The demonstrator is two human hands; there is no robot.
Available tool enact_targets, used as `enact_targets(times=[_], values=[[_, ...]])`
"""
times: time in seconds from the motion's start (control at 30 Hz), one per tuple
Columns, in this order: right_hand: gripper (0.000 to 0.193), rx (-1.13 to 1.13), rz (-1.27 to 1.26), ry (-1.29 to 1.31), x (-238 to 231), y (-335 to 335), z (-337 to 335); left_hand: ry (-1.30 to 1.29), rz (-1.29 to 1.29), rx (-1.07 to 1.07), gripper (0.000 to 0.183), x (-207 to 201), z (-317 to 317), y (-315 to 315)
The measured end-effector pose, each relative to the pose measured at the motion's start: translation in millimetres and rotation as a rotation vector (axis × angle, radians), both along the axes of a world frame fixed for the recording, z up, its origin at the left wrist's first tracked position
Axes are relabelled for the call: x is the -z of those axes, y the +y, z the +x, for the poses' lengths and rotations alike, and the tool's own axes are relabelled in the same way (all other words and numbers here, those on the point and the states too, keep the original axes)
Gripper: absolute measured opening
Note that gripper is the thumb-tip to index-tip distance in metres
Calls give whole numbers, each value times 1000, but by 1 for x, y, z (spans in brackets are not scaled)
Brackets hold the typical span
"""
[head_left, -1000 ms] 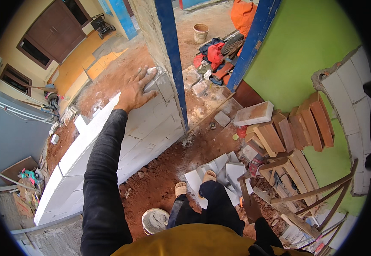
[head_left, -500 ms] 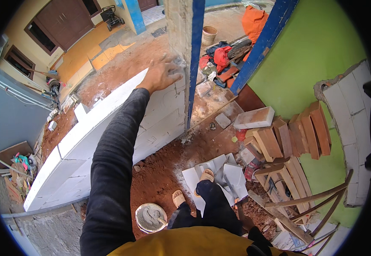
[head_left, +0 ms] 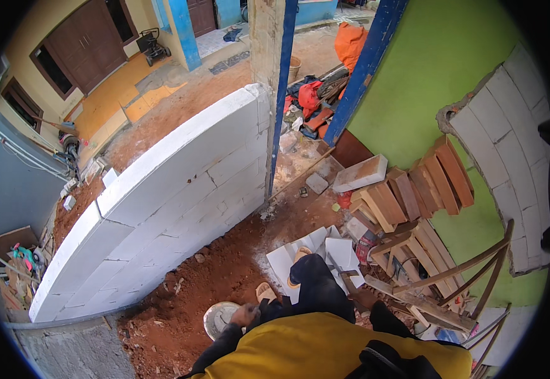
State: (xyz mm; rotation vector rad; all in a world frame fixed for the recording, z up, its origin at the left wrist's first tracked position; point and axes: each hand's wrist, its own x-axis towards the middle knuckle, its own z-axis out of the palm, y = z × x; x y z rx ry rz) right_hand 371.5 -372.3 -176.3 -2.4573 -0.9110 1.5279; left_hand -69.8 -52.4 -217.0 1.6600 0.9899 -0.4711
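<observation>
Head view: round, pale-rimmed bucket [head_left: 206,319]

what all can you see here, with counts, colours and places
block wall: 1, white, left of centre
posts: 2, blue, upper middle
far bucket: 1, tan, between posts
bundle: 1, orange, between posts
cloths: several, mixed, between posts
painted wall: 1, green, right
boards: several, brown, by painted wall
timber: several, brown, lower right
loose block: 1, off-white, left of boards
cart: 1, black, upper left
double door: 1, brown, upper left
soil: 1 patch, red-brown, along block wall
near bucket: 1, pale, lower middle
block pieces: several, white, right of near bucket
tool: 1, brown-grey, in right hand
sandals: 2, tan, lower middle
shirt: 1, yellow, lower edge
left hand: 1, dark sleeve, at near bucket
right hand: 1, dark sleeve, on tool
</observation>
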Motion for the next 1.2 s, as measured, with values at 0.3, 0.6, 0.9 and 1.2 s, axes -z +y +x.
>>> enact_targets(times=[0.3, 0.6, 0.9, 1.2], values=[[32, -479, 231, -255, 49, -5, -30, 163, 18, -137, 48, 44, -207, -33], [41, -207, 126, -243, 74, -31, -79, -212, 182, -445, 53, -77, -51, 92], [38, 1013, -140, 340, 63, -41, -142, -104, -139, -150, 31, -41, -90, 72], [31, 1690, -17, 477, 146, -21, -142, 195, 24, -61, 43, -94, -152, 101]])
